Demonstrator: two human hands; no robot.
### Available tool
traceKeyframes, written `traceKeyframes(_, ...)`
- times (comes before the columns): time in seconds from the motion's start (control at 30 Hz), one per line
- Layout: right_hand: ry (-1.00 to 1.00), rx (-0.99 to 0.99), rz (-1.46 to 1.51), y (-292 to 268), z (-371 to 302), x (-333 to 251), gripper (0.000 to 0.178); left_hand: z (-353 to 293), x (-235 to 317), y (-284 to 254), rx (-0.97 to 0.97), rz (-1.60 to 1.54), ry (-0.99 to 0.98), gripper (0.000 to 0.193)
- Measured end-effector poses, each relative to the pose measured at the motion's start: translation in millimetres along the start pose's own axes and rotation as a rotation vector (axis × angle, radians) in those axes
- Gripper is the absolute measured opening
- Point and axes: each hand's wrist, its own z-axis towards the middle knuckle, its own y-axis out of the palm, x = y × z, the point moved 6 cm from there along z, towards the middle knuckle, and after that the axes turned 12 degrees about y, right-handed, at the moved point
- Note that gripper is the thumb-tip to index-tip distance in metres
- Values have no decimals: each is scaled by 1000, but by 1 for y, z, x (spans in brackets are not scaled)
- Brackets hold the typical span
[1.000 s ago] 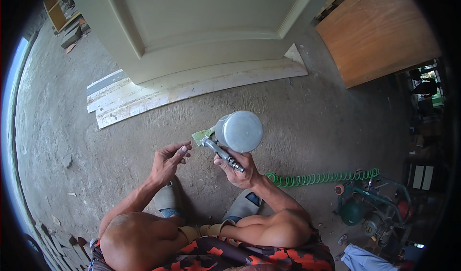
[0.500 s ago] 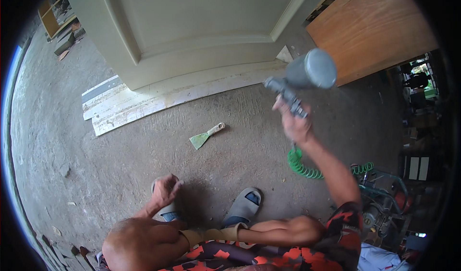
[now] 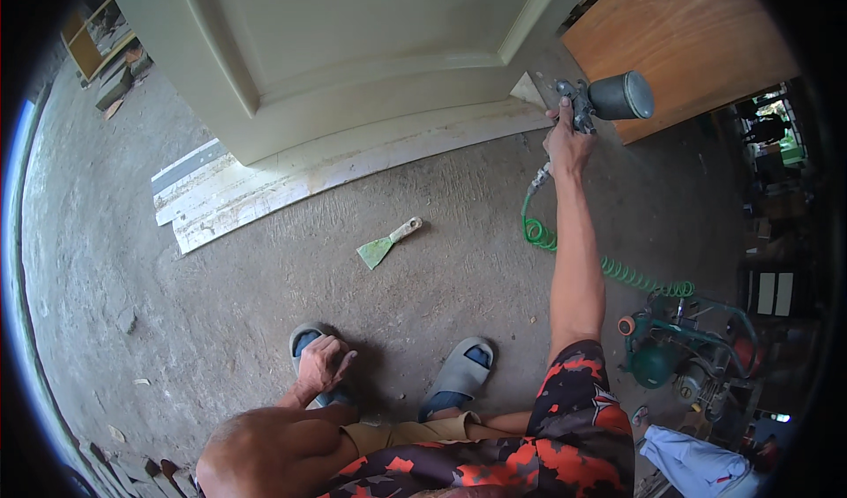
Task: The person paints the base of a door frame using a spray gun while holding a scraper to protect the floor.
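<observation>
My right hand [image 3: 569, 141] is closed round a metal spray gun [image 3: 579, 105] with a grey cup [image 3: 621, 97] on it. The arm stretches far forward, holding the gun beside the lower right corner of a greyish panelled door [image 3: 353, 83]. From the gun's handle a coiled green air hose [image 3: 635, 277] runs down to the right. My left hand [image 3: 325, 363] hangs over my left slipper [image 3: 304, 335] with its fingers curled in and thumb out; nothing shows in it. A putty knife [image 3: 389, 244] with a green-stained blade lies on the floor between my hands.
White-smeared boards [image 3: 265, 202] lie under the door's bottom edge. A brown wooden panel [image 3: 684, 52] leans at the far right. On the right stands an air compressor [image 3: 679, 357], with pale blue cloth [image 3: 693, 461] nearer me. Blocks and a wooden frame [image 3: 84, 52] sit at the far left.
My right hand has carried the spray gun forward and to the right, turning it so its cup points right. The hose has stretched out. My left hand stays low near the slipper.
</observation>
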Motion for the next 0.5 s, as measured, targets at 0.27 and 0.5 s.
traceKeyframes(0.27, -226, -42, -62, 39, 4, 21, 41, 1, 0, 3, 18, -14, -13, 22)
traceKeyframes(0.5, -185, -248, -79, 102, -84, 18, 34, 2, -2, 7, -5, -10, -36, 22)
